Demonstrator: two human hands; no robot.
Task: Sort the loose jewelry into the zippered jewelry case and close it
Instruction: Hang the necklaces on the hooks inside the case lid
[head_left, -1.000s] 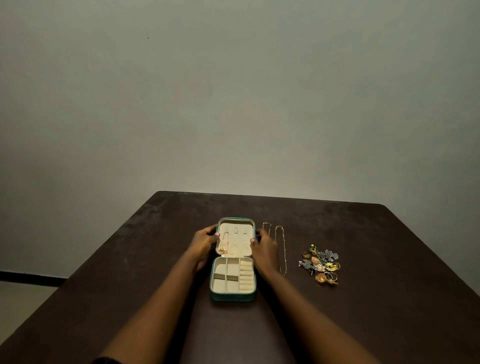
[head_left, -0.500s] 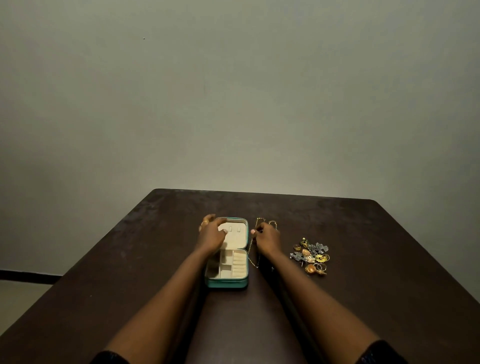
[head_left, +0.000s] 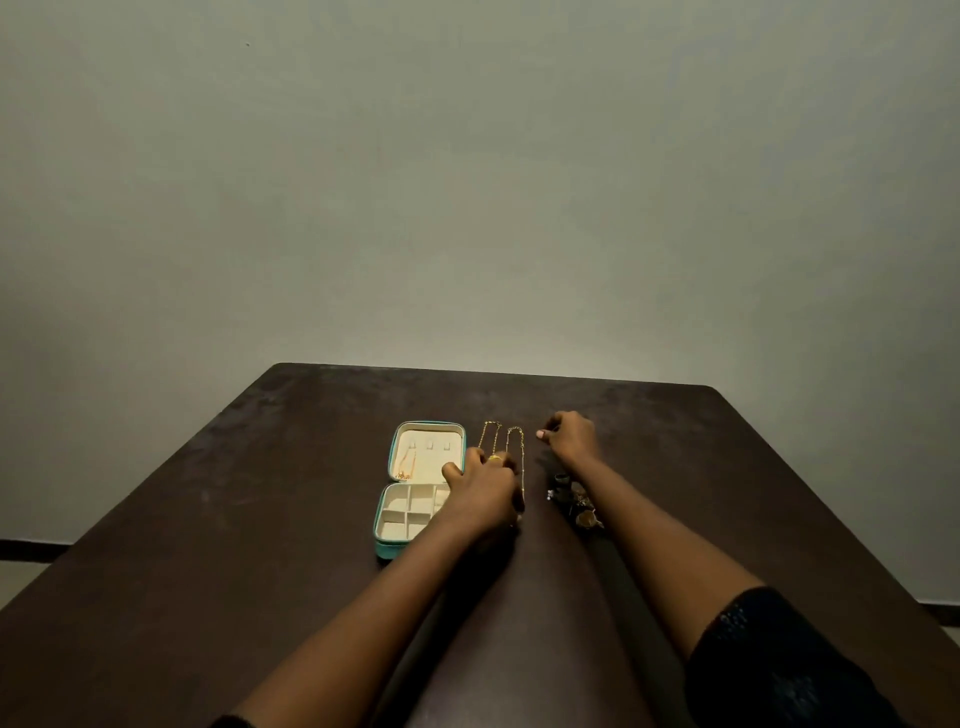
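Nearest to us, two bare forearms reach out over the dark brown table; the right one comes out of a dark sleeve.

A little further on, the teal zippered jewelry case lies open on the table, left of centre. Its cream tray of small compartments is on the near side, and its lid is laid back flat on the far side. A thin gold chain sits inside the lid at its left.

The left hand lies over the tray's right edge, back upward, with a yellow ring on one finger. Its fingers bend down towards two gold necklaces stretched out on the table just right of the case. We cannot tell whether it pinches them.

Just right of the necklaces, a small pile of loose jewelry shows beside the right forearm, which partly covers it.

Beyond the pile, the right hand is loosely curled, thumb pointing left. We cannot tell whether it holds anything.

Farthest off, a plain pale wall rises behind the table.
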